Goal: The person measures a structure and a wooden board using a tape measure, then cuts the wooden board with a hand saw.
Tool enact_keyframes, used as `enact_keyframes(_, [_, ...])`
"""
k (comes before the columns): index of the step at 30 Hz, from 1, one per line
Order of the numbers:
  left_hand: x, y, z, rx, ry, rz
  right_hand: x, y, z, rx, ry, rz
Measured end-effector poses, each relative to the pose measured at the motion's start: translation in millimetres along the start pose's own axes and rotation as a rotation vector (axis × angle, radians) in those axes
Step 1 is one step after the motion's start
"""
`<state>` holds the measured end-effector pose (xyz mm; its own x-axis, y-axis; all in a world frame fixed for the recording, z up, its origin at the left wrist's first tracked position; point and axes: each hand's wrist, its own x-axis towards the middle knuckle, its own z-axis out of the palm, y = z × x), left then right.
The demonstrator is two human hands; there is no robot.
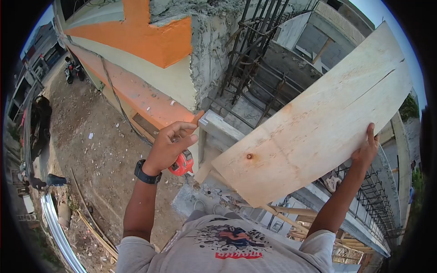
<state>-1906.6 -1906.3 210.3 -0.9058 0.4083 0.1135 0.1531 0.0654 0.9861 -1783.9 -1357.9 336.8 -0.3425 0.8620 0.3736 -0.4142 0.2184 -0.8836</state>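
Head view: plywood board [314,123] slants across from near the shirt front [241,245] up to the right, brown knot [250,156] toward its near end. Right hand [365,149] grips the board's right-hand edge, part of the grip hidden. Left hand [167,148], left of the board, holds a red tape measure [183,164] under the palm; thumb and forefinger narrowly apart. Beyond the board, to the left: rebar [248,59]. Concrete beam [223,125] beside board's left corner.

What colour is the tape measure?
The tape measure is mostly red, best seen in the head view.
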Motion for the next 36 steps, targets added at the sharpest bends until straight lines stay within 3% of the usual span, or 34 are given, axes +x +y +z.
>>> enact_keyframes(5, [6.9,-40.3,34.0,-0.136,-0.049,-0.112,127.1,-13.8,-79.2,-0.31,-0.057,-0.032])
enact_keyframes(8, [7.2,-53.3,51.9,-0.237,-0.042,-0.122,171.9,-6.7,-104.4,-0.881,-0.008,-0.017])
enact_keyframes(11, [3.2,-58.8,63.4,-0.256,-0.044,-0.133,187.3,38.9,-118.1,-1.577,0.026,-0.316])
enact_keyframes(12, [-0.3,-59.4,66.3,-0.261,-0.046,-0.14,150.2,27.8,-91.2,-1.604,0.041,-0.242])
enact_keyframes(15, [-10.3,-66.7,71.3,-0.26,-0.053,-0.14,153.0,51.5,-99.7,-1.51,0.081,-0.427])
enact_keyframes(24, [-21.9,-78.1,98.7,-0.273,0.008,-0.162,129.8,55.4,-98.9,-1.412,0.078,-0.578])
enact_keyframes(27, [-23.6,-78.3,112.8,-0.287,0.018,-0.15,113.2,47.6,-89.9,-1.247,0.003,-0.508])
enact_keyframes(33, [-32.2,-65.9,133.5,-0.29,0.084,-0.155,107.7,52.1,-80.2,-1.275,-0.033,-0.576])
enact_keyframes(36, [-42.5,-68.7,137.6,-0.311,0.1,-0.201,92.3,57.6,-66.3,-1.447,0.008,-0.571])
